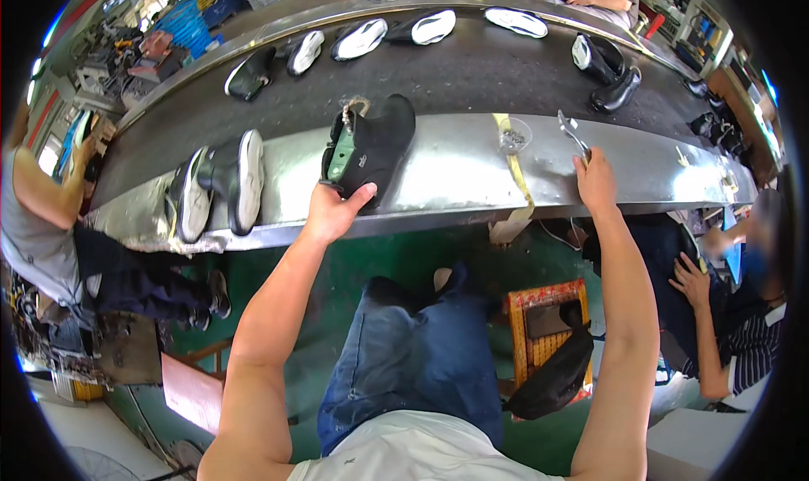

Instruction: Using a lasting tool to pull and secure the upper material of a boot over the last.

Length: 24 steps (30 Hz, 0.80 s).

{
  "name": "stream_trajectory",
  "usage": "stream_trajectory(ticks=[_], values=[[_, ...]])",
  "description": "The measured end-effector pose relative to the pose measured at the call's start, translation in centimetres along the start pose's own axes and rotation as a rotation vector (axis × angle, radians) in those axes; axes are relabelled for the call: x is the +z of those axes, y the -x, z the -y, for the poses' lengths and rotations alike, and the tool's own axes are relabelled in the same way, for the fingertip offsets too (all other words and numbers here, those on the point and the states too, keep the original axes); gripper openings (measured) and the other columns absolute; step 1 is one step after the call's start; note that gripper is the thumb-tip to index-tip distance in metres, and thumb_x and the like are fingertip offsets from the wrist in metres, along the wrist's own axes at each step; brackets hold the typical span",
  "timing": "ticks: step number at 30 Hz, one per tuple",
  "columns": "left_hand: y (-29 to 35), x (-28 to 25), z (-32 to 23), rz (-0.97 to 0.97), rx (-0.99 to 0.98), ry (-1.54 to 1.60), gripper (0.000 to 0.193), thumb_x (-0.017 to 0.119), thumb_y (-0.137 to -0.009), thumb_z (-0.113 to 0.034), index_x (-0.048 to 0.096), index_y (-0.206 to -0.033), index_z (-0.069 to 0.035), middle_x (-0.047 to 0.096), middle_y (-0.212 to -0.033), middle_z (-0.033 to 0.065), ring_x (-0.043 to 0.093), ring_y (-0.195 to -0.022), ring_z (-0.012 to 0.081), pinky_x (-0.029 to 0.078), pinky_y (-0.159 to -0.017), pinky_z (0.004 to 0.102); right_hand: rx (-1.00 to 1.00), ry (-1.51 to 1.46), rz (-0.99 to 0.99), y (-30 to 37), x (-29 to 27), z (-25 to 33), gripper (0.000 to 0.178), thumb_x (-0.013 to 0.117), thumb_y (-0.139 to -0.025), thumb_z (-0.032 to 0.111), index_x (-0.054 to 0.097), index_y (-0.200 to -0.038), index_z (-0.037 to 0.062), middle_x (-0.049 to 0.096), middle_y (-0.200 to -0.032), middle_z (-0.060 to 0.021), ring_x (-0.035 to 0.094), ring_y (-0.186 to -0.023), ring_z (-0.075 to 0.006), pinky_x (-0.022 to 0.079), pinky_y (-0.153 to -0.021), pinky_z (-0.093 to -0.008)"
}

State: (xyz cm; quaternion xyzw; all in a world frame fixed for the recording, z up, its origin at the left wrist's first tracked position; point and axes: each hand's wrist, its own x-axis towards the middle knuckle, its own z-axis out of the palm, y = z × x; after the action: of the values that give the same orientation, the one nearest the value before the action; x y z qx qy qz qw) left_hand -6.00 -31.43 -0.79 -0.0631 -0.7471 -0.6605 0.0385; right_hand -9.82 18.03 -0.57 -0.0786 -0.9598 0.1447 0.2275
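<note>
My left hand is closed on the near end of a black shoe, with the thumb on its side. The shoe is tilted over the metal ledge, and its opening shows a green inside. A beige loop of cord or chain stands at its far end. My right hand is closed round the handles of silver pliers, their head pointing away over the ledge. Between my hands, a small clear dish of tiny metal pieces sits by a strip of yellow tape.
Two black shoes with white soles lie on the metal ledge at left. More shoes line the dark belt. A low stool with a black bag stands below. Co-workers are at left, right and across.
</note>
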Motion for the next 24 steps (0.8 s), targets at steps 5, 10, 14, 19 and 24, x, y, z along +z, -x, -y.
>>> stream_trajectory(ticks=[5, 10, 14, 19, 24], values=[[-9.4, 2.2, 0.0, 0.062, 0.007, -0.032, 0.044, 0.078, -0.088, -0.006, 0.060, -0.127, 0.003, 0.070, -0.119, 0.0103, 0.065, -0.107, 0.0172, 0.052, -0.095, 0.0344, -0.064, 0.047, -0.040, -2.3, 1.8, -1.5, 0.036, 0.071, -0.092, 0.030, 0.058, -0.112, 0.0037, 0.068, -0.105, -0.0193, 0.065, -0.102, -0.0395, 0.050, -0.087, -0.0503], [-22.8, 8.8, 1.1, 0.195, -0.140, 0.201, 0.051, 0.076, -0.088, -0.001, 0.054, -0.134, 0.003, 0.068, -0.123, 0.0100, 0.065, -0.111, 0.0195, 0.050, -0.100, 0.0358, -0.038, 0.015, -0.011, -2.3, 2.6, -1.8, 0.039, 0.074, -0.089, 0.028, 0.058, -0.114, 0.0040, 0.068, -0.103, -0.0171, 0.063, -0.101, -0.0380, 0.048, -0.087, -0.0493], [-30.3, 15.5, 3.6, 0.240, -0.061, -0.092, 0.066, 0.084, -0.082, -0.009, 0.051, -0.138, 0.003, 0.065, -0.131, 0.0112, 0.061, -0.119, 0.0220, 0.047, -0.105, 0.0346, -0.033, -0.024, -0.011, -2.1, 2.1, -1.4, 0.039, 0.077, -0.087, 0.025, 0.057, -0.114, 0.0039, 0.068, -0.102, -0.0165, 0.063, -0.100, -0.0376, 0.047, -0.087, -0.0485], [-38.2, 11.8, 6.1, 0.510, -0.098, -0.515, 0.082, 0.079, -0.076, -0.011, 0.043, -0.149, 0.001, 0.062, -0.137, 0.0189, 0.059, -0.127, 0.0306, 0.043, -0.109, 0.0336, -0.034, -0.093, 0.019, -3.0, 2.0, 0.1, 0.039, 0.077, -0.086, 0.023, 0.057, -0.113, 0.0034, 0.067, -0.102, -0.0162, 0.062, -0.102, -0.0370, 0.045, -0.091, -0.0468], [-42.8, 11.5, 6.9, 0.075, 0.118, -0.944, 0.090, 0.074, -0.075, -0.009, 0.032, -0.154, 0.003, 0.043, -0.153, 0.0262, 0.040, -0.144, 0.0380, 0.035, -0.119, 0.0397, -0.016, -0.034, 0.043, -2.9, 1.9, -1.4, 0.041, 0.076, -0.086, 0.022, 0.056, -0.116, 0.0031, 0.066, -0.104, -0.0177, 0.061, -0.101, -0.0380, 0.045, -0.090, -0.0468]])
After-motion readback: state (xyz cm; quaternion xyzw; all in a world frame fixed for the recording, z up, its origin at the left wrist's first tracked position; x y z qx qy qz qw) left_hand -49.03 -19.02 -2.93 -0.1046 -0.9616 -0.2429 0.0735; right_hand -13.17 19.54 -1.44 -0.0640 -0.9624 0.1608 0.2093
